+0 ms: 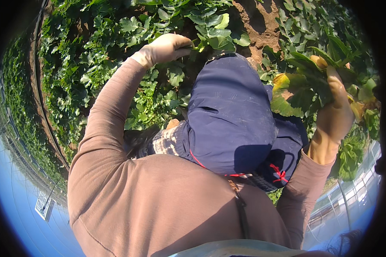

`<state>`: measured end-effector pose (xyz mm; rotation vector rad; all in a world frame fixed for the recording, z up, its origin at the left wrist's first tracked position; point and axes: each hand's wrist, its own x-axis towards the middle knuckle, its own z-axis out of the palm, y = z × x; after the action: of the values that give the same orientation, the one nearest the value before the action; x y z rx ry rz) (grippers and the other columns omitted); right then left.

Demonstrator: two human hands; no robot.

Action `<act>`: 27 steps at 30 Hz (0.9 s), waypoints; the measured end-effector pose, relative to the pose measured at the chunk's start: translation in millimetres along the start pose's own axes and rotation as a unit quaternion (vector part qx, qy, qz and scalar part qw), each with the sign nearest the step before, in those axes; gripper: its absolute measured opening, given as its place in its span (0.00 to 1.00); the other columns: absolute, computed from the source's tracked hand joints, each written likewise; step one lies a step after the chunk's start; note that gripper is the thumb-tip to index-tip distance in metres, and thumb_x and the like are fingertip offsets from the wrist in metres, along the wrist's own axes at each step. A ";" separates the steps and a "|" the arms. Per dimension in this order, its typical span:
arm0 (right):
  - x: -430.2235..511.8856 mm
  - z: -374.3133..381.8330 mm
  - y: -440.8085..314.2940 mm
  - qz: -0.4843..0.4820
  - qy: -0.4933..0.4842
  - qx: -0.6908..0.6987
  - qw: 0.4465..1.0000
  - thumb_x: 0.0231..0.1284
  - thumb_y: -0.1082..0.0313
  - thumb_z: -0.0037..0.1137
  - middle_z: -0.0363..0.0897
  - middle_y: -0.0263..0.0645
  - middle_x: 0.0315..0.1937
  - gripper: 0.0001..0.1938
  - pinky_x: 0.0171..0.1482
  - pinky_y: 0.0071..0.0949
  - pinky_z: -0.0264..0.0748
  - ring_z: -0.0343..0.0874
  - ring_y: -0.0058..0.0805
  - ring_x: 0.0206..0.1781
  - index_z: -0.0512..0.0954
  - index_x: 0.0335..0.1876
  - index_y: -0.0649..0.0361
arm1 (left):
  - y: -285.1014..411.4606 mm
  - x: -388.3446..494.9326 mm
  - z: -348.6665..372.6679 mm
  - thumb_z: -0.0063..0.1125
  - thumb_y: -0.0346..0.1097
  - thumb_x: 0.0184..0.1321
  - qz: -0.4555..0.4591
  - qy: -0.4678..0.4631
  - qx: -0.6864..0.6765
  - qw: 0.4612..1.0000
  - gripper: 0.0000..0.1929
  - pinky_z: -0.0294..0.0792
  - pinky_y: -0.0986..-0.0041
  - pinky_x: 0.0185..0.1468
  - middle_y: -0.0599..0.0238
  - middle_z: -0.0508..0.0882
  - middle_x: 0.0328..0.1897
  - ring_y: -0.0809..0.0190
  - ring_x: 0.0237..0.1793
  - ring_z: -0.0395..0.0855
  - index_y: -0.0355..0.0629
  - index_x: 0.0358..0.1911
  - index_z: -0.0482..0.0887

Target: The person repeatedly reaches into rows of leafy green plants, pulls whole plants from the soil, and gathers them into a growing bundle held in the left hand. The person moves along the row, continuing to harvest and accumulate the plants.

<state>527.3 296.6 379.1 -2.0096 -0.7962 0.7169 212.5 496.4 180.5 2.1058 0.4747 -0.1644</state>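
My left hand (170, 48) reaches forward over a bed of leafy green plants. Its thumb and fingers pinch a pale green leaf stalk (197, 48), whose broad leaves (219, 38) spread to the right. Off to the right side, my right hand (336, 107) is raised and closed around a bunch of picked leaves (308, 93). One leaf in this bunch is large and partly yellow, with a brown patch (287, 95). Foliage covers part of the right fingers. The lower ends of the bunch's stalks cannot be made out.
My knees in dark blue trousers (231, 106) jut forward between my arms. Dense lobed-leaf plants (99, 54) grow on the left, and more plants (312, 25) on the right. Bare brown soil (260, 22) runs between them. A dark hose or line (36, 61) lies along the far left.
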 end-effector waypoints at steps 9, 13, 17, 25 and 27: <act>-15.9 36.2 -20.2 -0.065 -0.108 -0.082 0.989 0.58 0.73 0.63 0.84 0.37 0.40 0.14 0.44 0.23 0.75 0.81 0.23 0.39 0.79 0.49 0.65 | 153.1 30.8 11.8 0.63 0.38 0.62 -0.029 0.079 -0.453 0.887 0.13 0.66 0.78 0.28 0.72 0.79 0.24 0.73 0.23 0.74 0.37 0.44 0.82; -4.7 42.7 -20.7 -0.227 -0.190 -0.247 0.923 0.55 0.77 0.60 0.78 0.42 0.55 0.23 0.58 0.29 0.71 0.76 0.33 0.57 0.74 0.59 0.61 | 185.1 56.9 3.7 0.65 0.39 0.58 0.084 0.164 -0.235 0.954 0.12 0.71 0.73 0.32 0.60 0.85 0.25 0.68 0.25 0.80 0.38 0.40 0.84; -1.7 35.1 -12.9 -0.313 -0.206 -0.344 0.861 0.57 0.72 0.61 0.81 0.42 0.48 0.18 0.54 0.33 0.73 0.79 0.39 0.51 0.77 0.54 0.61 | 196.4 47.8 3.2 0.66 0.40 0.52 0.077 0.117 -0.295 0.945 0.16 0.74 0.66 0.42 0.52 0.86 0.34 0.54 0.37 0.85 0.40 0.43 0.84; -13.8 17.5 -5.1 0.000 -0.116 -0.283 0.952 0.52 0.69 0.69 0.85 0.39 0.46 0.20 0.53 0.28 0.72 0.81 0.28 0.47 0.80 0.52 0.62 | 98.9 -19.4 31.4 0.59 0.42 0.67 -0.005 0.241 -0.375 0.895 0.19 0.73 0.72 0.57 0.55 0.86 0.50 0.63 0.50 0.84 0.36 0.54 0.80; -15.5 17.2 -8.3 0.087 -0.029 -0.162 0.983 0.52 0.67 0.71 0.83 0.38 0.48 0.23 0.57 0.28 0.71 0.80 0.27 0.50 0.78 0.55 0.64 | 46.3 -49.6 35.8 0.58 0.40 0.67 -0.136 0.302 -0.329 0.884 0.18 0.73 0.73 0.57 0.57 0.86 0.50 0.65 0.50 0.83 0.37 0.54 0.81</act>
<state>502.8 297.2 380.8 -2.3828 -0.8199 0.7880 187.8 430.7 211.6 1.3713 1.0349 0.4583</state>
